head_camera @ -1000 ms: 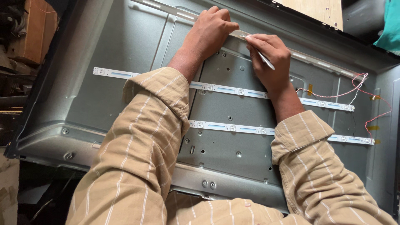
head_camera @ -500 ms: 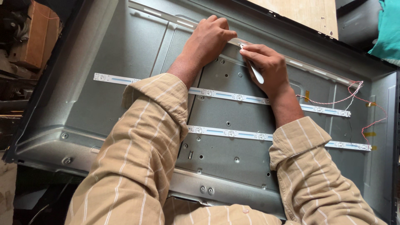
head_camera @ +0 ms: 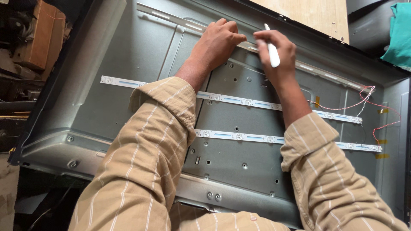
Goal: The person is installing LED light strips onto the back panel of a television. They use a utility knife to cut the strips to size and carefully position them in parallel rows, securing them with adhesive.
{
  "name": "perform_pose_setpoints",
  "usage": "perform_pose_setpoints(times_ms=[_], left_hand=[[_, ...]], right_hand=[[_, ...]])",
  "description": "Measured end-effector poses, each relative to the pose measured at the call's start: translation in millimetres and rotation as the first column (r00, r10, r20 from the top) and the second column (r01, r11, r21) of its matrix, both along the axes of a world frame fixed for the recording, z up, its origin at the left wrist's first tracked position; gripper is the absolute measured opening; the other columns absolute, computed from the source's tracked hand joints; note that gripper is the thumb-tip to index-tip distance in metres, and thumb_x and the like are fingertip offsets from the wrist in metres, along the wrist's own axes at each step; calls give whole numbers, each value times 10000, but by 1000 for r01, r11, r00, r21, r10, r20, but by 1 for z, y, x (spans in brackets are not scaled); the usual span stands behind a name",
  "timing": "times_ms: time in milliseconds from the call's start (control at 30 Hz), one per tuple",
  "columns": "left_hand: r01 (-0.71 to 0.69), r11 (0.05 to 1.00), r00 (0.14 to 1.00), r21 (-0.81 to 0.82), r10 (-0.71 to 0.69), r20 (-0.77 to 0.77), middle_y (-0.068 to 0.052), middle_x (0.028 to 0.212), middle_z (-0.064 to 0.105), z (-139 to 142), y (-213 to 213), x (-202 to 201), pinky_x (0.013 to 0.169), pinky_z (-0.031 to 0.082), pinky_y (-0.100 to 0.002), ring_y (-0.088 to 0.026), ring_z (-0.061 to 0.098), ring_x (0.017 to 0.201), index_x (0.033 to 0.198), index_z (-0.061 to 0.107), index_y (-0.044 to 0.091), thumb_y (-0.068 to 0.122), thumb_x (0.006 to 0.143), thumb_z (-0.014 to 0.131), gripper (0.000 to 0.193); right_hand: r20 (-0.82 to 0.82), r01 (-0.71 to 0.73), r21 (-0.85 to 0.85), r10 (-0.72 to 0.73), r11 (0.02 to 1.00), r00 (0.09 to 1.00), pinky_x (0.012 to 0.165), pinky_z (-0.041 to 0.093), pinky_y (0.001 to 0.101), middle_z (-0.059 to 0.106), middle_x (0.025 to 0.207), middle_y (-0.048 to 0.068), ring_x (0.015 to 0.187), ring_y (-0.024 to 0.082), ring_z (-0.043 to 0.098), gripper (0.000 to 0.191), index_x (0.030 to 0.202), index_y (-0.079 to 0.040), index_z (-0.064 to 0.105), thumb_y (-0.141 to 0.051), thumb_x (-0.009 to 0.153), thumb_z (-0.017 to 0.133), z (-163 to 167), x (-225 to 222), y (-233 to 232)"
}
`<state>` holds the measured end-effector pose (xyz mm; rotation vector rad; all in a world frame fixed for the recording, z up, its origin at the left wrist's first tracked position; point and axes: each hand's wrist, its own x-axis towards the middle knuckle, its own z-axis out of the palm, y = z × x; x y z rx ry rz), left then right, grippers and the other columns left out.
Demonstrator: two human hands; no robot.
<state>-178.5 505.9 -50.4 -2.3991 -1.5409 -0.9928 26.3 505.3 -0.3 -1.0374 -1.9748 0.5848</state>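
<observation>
- White and slim, a pen-like tool (head_camera: 272,51) stood clamped in the right hand (head_camera: 276,53), fingers closed round it, its tip end up, over the top light strip (head_camera: 308,68).
- The left hand (head_camera: 216,42) lay just beside it, fingers curled down and pressed flat on that same strip, holding nothing.
- Both hands were near the upper edge of the grey metal back panel (head_camera: 137,55).
- Below them ran a middle light strip (head_camera: 239,101) and a lower light strip (head_camera: 248,137), crossing the panel.
- Red wires (head_camera: 364,100) trailed at the panel's right side, well apart from the hands.
- A teal cloth (head_camera: 398,36) sat beyond the panel's top right corner.
</observation>
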Motion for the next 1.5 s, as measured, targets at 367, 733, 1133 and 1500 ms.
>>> perform_pose_setpoints(times_ms=[367,733,1133,1500], left_hand=[[44,999,998,-7,-43,56,-13,918,673,10,-2,-3,808,512,-397,-212,626,905,1120,824,257,131,962,663,259],[23,999,1000,22,-24,10,-44,952,677,24,-11,2,860,482,-407,-235,631,939,1061,792,122,110,946,646,186],[78,986,996,148,-84,34,-29,932,685,61,-42,4,939,481,-399,-213,675,904,955,704,107,89,997,653,68],[195,967,971,165,-214,110,-35,1016,720,77,-51,13,947,495,-375,-237,674,953,1024,747,122,70,951,730,91]], right_hand=[[232,-163,231,109,959,967,870,559,400,726,1025,143,965,300,699,192,1149,-35,760,-37,961,798,-15,-2,11],[222,-151,307,84,940,971,871,559,415,723,1000,154,956,316,682,195,1121,-21,749,-23,926,755,0,-2,-1],[239,50,113,-76,992,968,861,571,405,751,1085,160,998,330,732,128,1153,-53,754,-120,1064,692,56,88,-25],[286,11,216,-74,976,955,808,566,391,745,1008,132,926,295,718,114,1042,-55,772,-56,930,788,63,163,-45]])
